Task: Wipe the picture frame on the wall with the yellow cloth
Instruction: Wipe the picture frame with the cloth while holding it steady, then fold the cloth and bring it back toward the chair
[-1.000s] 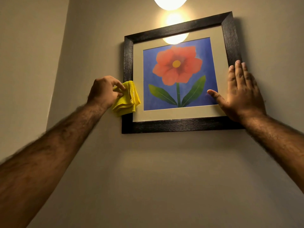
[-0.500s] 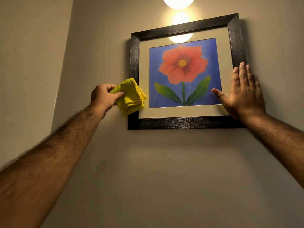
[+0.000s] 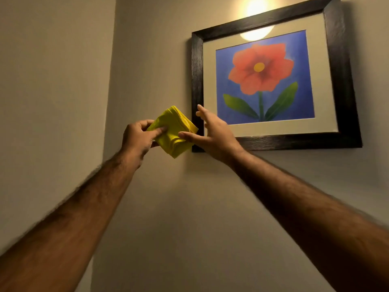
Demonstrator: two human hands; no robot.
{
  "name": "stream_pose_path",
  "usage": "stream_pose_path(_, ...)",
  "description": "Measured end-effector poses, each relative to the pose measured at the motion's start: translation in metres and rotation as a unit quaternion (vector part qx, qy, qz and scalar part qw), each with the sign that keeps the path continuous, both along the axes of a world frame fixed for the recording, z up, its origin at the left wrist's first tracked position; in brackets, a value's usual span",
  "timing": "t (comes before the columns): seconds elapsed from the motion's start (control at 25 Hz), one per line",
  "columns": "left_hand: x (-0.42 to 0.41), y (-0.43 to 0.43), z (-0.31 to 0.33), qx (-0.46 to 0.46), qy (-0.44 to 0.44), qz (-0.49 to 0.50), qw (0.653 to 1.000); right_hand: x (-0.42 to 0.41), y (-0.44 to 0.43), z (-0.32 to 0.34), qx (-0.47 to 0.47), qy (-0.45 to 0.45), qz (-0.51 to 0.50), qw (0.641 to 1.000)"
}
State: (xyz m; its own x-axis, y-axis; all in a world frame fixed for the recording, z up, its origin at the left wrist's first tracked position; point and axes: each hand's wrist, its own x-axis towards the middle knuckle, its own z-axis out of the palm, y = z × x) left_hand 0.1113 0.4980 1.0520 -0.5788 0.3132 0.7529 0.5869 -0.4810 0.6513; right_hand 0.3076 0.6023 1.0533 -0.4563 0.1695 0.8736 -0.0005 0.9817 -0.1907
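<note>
A dark wooden picture frame (image 3: 339,76) hangs on the beige wall, holding a red flower print on blue with a cream mat. A folded yellow cloth (image 3: 173,131) is held just left of the frame's lower left corner, off the frame. My left hand (image 3: 137,138) grips the cloth's left side with thumb and fingers. My right hand (image 3: 212,133) has come across to the cloth, its thumb touching the cloth's right edge and its fingers spread apart in front of the frame's left side.
A lit wall lamp (image 3: 255,6) glows above the frame and reflects in the glass. An inner wall corner (image 3: 109,102) runs vertically to the left of my hands.
My right hand left the frame's right side and moved across to the cloth. My left hand pulled the cloth off the frame's left edge. The view shifted left.
</note>
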Motion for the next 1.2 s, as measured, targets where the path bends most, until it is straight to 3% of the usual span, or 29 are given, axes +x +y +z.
stream_pose_path(0.16,-0.021,-0.039,-0.046,-0.014,-0.028,-0.014,0.999,-0.055,-0.018,-0.021,-0.219,-0.037,0.083,0.972)
stream_pose_path(0.28,-0.048,-0.08,-0.089,-0.036,-0.077,-0.022,0.996,-0.096,-0.033,-0.054,-0.334,-0.078,0.171,0.924)
stream_pose_path(0.44,-0.085,-0.141,-0.152,-0.082,-0.172,-0.08,0.978,-0.148,-0.062,-0.105,-0.401,-0.146,0.235,0.873)
stream_pose_path(0.6,-0.118,-0.195,-0.236,-0.055,-0.253,-0.03,0.965,-0.208,-0.095,-0.183,-0.48,-0.278,0.289,0.78)
stream_pose_path(1.0,-0.183,-0.331,-0.486,-0.092,-0.428,0.098,0.894,-0.355,-0.205,-0.436,-0.539,-0.475,0.26,0.645)
stream_pose_path(1.2,-0.196,-0.396,-0.625,-0.107,-0.518,0.168,0.832,-0.4,-0.271,-0.587,-0.558,-0.565,0.231,0.562)
